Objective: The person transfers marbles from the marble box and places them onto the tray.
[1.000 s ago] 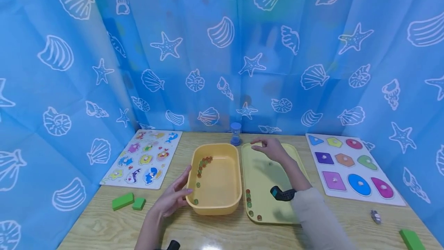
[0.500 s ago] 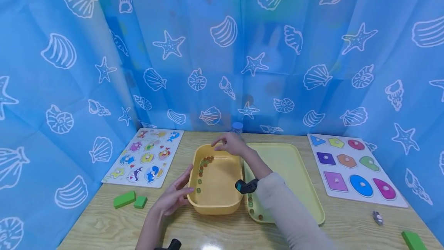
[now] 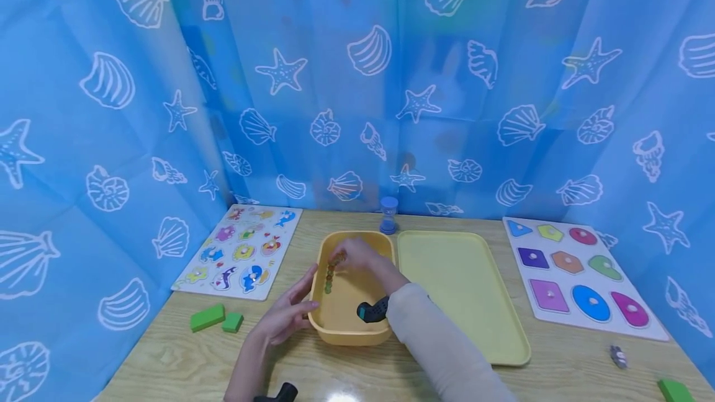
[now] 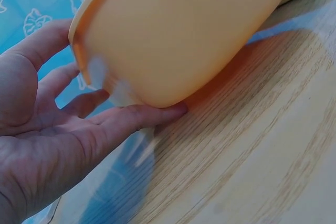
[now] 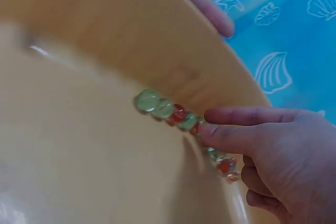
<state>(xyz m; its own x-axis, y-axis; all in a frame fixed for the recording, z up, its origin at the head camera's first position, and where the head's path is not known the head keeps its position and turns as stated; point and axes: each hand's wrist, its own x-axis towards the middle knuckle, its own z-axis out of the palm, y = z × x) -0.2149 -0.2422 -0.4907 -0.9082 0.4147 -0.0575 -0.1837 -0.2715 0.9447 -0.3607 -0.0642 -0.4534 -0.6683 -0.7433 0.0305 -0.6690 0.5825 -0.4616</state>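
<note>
In the head view, my right hand [image 3: 356, 253] reaches into the yellow-orange bin [image 3: 354, 338]. A row of green and red glass marbles [image 5: 164, 108] lies along the bin's wall. In the right wrist view, the thumb and index finger of my right hand [image 5: 268, 150] pinch at a red marble [image 5: 197, 128] in that row, the thumb covering part of it. The other fingers are curled below. My left hand [image 3: 285, 315] steadies the bin from outside. In the left wrist view, its spread, fairly straight fingers [image 4: 52, 45] touch the bin's rim and lower corner.
A pale yellow tray [image 3: 463, 303] stands right of the bin, partly hidden by the right sleeve. Puzzle boards flank both: sea animals [image 3: 234, 287] left, shapes [image 3: 575, 321] right. A blue hourglass [image 3: 388, 216] stands behind. Green blocks [image 3: 208, 317] and a small grey figure [image 3: 618, 357] lie nearby.
My right hand has moved left from over the tray and down into the bin. Two marbles lying apart below the row now join it. My left hand keeps its place at the bin.
</note>
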